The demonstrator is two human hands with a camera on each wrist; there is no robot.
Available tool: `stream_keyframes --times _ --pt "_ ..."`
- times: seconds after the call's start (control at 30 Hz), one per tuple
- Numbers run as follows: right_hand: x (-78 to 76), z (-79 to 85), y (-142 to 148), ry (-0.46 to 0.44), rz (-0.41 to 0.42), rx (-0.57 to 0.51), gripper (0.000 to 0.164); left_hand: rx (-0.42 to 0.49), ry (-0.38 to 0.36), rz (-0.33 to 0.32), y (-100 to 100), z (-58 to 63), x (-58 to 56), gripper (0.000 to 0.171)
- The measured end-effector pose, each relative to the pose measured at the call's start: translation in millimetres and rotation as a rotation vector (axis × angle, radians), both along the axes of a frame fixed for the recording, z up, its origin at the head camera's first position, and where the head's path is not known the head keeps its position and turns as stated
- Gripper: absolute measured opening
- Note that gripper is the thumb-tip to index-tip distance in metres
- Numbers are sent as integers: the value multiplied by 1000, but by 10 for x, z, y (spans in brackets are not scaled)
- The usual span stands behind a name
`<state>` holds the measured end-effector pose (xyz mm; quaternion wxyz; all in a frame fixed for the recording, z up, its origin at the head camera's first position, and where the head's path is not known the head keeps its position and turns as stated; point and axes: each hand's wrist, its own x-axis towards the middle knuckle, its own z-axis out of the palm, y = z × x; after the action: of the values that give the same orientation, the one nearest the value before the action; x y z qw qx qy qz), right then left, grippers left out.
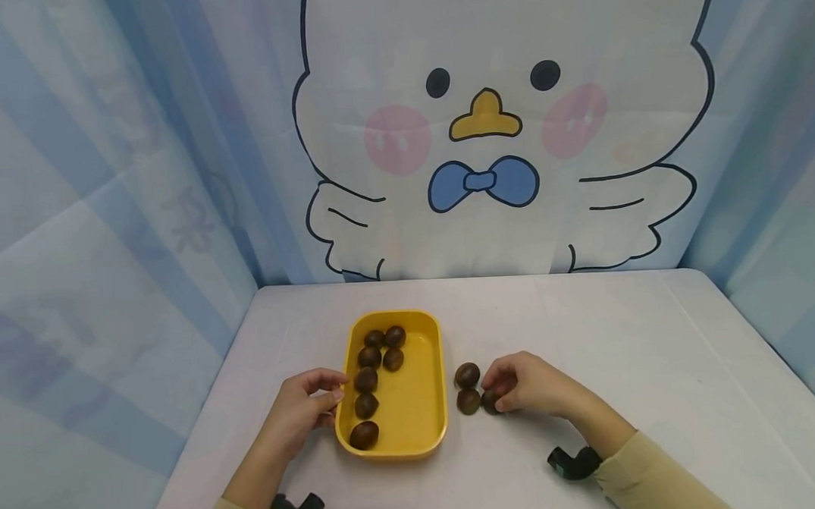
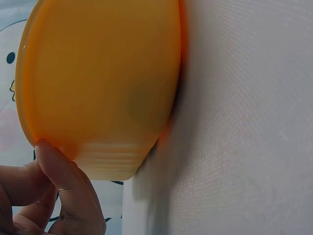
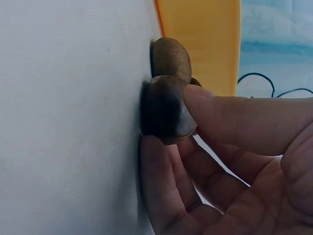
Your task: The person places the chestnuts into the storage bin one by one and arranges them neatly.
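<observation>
My right hand [image 1: 532,386] pinches a chestnut [image 3: 168,107] between thumb and fingers, low at the tabletop. Two more chestnuts [image 1: 468,388] lie just left of it, one behind the other; in the right wrist view one chestnut [image 3: 171,58] sits right against the held one. My left hand [image 1: 305,407] holds the left rim of a yellow tray [image 1: 424,406] with its fingertips, and a fingertip [image 2: 49,152] shows against the outer wall. Several chestnuts [image 1: 366,380] rest inside along the tray's left side and far left corner.
The tray stands on a white table [image 1: 574,315], left of the loose chestnuts. Behind the table hangs a curtain [image 1: 502,227] with a cartoon bird. Black wrist devices [image 1: 574,463] sit below both wrists, close over the tabletop.
</observation>
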<state>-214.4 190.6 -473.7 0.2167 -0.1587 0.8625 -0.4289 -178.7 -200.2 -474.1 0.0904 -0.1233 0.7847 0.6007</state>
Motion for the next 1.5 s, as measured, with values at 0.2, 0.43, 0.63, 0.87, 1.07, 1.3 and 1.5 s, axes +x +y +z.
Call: stream_keyframes --times 0.2,0.43,0.63,0.87,1.07,1.3,1.5 --pt "14 -19 -13 37 8 32 31 4 3 -1 1 -4 -6 24" --pt "34 -16 -21 68 22 49 35 -3 -2 2 4 17 0 24" --pt "29 -29 -4 98 23 69 35 -4 -3 -1 3 27 1 24" --pt "19 -23 20 92 23 68 30 -7 1 -1 9 24 0 24" --pt "1 11 9 105 29 57 28 -6 4 0 11 25 2 23" --pt "-19 67 -19 93 31 16 26 -15 -6 3 4 18 0 23" --pt "-43 117 -46 83 11 -3 25 -12 -3 -3 0 10 -4 24"
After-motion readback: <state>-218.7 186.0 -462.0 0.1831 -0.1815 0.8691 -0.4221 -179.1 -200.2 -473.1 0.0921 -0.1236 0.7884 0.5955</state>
